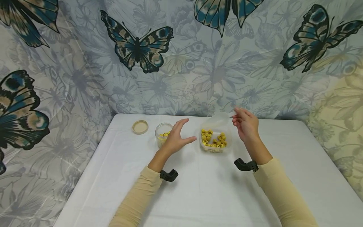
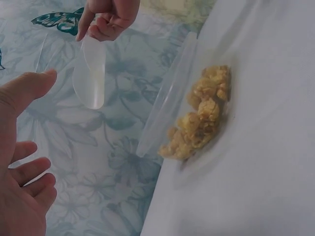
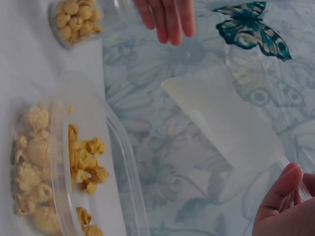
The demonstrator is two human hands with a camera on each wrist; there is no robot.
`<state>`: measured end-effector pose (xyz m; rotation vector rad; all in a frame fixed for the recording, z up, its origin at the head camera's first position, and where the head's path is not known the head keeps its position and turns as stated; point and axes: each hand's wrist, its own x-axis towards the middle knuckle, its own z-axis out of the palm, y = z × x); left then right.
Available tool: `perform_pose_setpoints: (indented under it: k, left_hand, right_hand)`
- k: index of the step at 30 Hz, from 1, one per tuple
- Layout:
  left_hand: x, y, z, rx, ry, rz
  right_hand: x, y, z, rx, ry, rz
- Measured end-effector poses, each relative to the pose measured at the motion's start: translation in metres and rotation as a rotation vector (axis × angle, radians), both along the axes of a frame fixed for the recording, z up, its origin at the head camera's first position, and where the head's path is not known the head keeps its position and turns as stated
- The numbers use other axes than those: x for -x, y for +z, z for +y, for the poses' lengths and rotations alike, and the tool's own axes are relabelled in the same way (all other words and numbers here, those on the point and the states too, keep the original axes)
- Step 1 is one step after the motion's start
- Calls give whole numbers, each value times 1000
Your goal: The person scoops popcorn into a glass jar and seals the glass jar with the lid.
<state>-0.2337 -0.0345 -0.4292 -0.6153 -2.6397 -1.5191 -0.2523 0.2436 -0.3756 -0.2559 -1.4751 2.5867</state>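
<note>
My right hand [image 1: 246, 124] pinches the thin handle of a translucent white plastic scoop [image 3: 221, 120], held above the far side of a clear plastic container [image 3: 61, 172]. Yellow caramel popcorn [image 1: 206, 136] lies in that container, with a bare patch of its bottom showing in the middle. No popcorn shows in the scoop. Between the container and a clear round jar [image 1: 157, 135] is my left hand [image 1: 175, 140], its thumb and fingers spread apart with nothing between them. It partly covers the jar, which has popcorn [image 3: 78, 22] inside.
A round beige lid [image 1: 140, 127] lies to the left of the jar, near the back of the white-covered table [image 1: 204, 195]. Behind the table hangs a floral cloth [image 1: 221, 75] with butterflies. A black wrist camera mount sits on each wrist.
</note>
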Motion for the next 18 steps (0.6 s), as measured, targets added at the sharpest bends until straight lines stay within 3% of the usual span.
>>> perform_pose_setpoints:
  k: [18]
  left_hand:
    - [8,-20,19,36,-48,-131]
  right_hand:
    - [-3,-7,21,-72,-89,-32]
